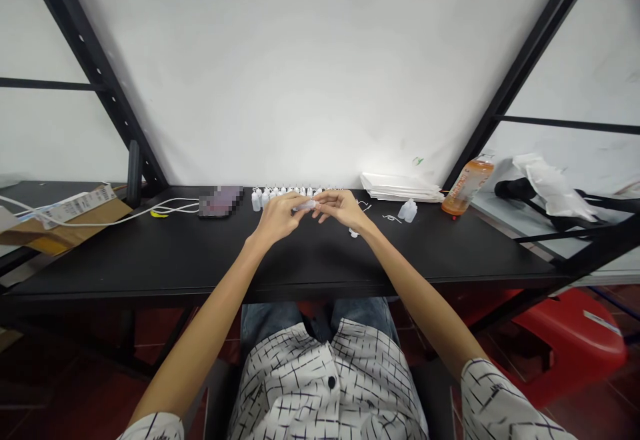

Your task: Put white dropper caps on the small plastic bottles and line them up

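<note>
1. Bottle [304,205], small and translucent, lies on its side in the person's grasp, over the middle of a black table [175,260].
2. The left hand [277,217] curls around its left end; the right hand [345,208] has fingertips drawn together at its right end. Exactly what those fingertips pinch is too small to tell. An uneven pull could make the bottle slip, as its surface looks smooth.
3. Squeezing too hard could dent its thin-looking wall; whether anything is inside cannot be told.
4. Just beyond, on the far side, small white bottles [257,201] stand close together. Knuckles drifting forward could topple several, since they look light.
5. Near the right hand's wrist sits a small white piece [354,233]; a careless sweep could knock it away.
6. Farther right, loose bottles [409,211] stand beside a curly white strip [392,219]; reaching across could scatter both.
</note>
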`<state>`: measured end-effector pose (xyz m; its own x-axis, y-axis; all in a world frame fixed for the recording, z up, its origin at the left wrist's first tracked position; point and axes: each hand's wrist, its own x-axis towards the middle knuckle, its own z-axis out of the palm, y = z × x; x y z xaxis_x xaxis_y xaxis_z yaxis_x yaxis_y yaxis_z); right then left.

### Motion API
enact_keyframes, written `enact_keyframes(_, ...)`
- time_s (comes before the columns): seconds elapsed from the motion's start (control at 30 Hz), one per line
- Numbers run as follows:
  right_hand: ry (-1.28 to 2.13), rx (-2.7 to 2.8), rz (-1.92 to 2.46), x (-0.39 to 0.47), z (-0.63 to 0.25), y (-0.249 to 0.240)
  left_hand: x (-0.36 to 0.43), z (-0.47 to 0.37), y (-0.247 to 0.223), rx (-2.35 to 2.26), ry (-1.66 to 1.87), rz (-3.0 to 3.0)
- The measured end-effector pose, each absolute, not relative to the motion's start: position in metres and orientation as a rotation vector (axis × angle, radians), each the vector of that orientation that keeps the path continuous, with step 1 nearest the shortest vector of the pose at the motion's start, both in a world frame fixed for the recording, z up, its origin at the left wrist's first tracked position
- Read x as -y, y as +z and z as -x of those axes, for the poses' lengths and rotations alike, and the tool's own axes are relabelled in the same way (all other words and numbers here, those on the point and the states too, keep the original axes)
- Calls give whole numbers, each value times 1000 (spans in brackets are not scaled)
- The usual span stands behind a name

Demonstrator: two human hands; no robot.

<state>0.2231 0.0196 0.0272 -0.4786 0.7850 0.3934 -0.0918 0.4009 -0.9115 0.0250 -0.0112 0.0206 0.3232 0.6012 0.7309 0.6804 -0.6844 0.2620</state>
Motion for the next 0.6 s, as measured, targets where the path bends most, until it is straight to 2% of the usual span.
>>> enact_keyframes(0.23,1182,1766,641,-18,-223,31,16,-30,20,1298,-1175,2439)
enact_keyframes(0.6,1161,1775,646,-16,-222,30,15,-29,20,1250,-1191,2440)
